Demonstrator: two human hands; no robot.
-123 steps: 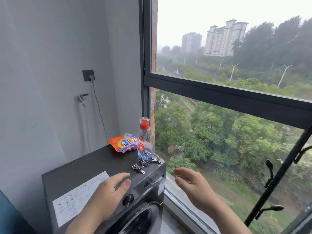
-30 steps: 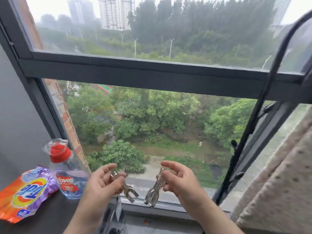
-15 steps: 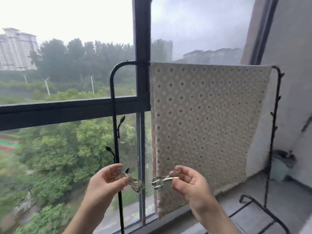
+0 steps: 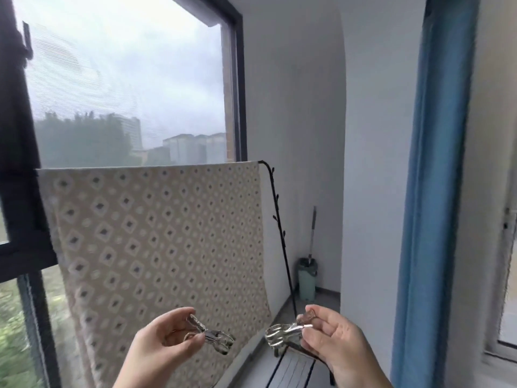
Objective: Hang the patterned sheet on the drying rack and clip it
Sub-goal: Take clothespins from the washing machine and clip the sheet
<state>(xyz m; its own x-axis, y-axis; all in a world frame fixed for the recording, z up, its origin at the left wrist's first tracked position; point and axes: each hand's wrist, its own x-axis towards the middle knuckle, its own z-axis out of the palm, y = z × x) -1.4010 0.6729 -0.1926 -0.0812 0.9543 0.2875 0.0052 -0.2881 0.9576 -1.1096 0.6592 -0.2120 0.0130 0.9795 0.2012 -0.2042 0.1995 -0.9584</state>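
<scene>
With the beige diamond-patterned sheet (image 4: 156, 242) draping over the thin black metal drying rack (image 4: 279, 233) unclipped, the left hand (image 4: 159, 348) and right hand (image 4: 333, 340) are each pinching a silvery metal clip (image 4: 215, 336) — (image 4: 282, 335) — a loose pinch risks dropping one.

Held up side by side below the hanging patterned sheet (image 4: 156, 242), left hand (image 4: 162, 343) in front of its lower edge and right hand (image 4: 333, 334) just off its lower right corner, both forearms rising from the bottom of view. Left thumb and fingers pinched on the handles of a metal clip (image 4: 212, 334), its jaws pointing right. Right thumb and fingers likewise pinched on a second metal clip (image 4: 285, 331), jaws pointing left toward the sheet, palm turned inward.
</scene>
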